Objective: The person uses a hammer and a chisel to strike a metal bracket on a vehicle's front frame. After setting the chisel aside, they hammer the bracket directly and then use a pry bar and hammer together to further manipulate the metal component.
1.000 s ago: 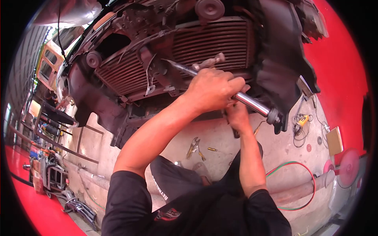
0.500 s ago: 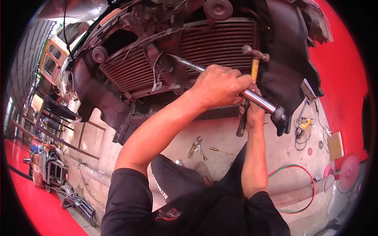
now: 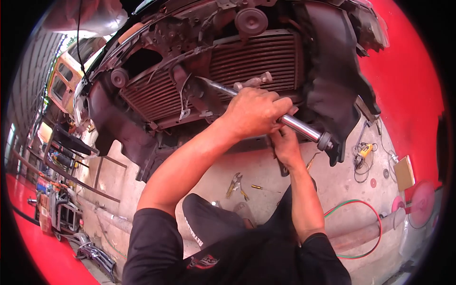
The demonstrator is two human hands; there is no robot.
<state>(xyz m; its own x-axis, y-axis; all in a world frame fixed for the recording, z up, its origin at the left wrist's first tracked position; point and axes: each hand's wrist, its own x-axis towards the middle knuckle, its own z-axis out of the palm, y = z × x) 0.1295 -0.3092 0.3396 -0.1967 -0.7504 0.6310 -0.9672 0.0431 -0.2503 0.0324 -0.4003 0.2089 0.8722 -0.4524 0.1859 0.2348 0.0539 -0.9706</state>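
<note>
My left hand is wrapped round a shiny metal bar. Its tapered far end reaches a dark bracket in front of the car's radiator grille, and a thick dark cap closes the near end. Just below, my right hand is closed round the handle of a hammer. The hammer head shows beyond my left knuckles, while most of the handle is hidden behind my hands.
Pliers and a yellow-handled screwdriver lie on the concrete floor. To the right are a yellow corded tool and a red-green hose. A metal frame stands at left. Dark plastic liners hang from the car.
The hammer head has swung left, from right of my left hand to behind its knuckles. My right hand has moved left and slightly down. My left hand keeps the bar, shifted slightly left.
</note>
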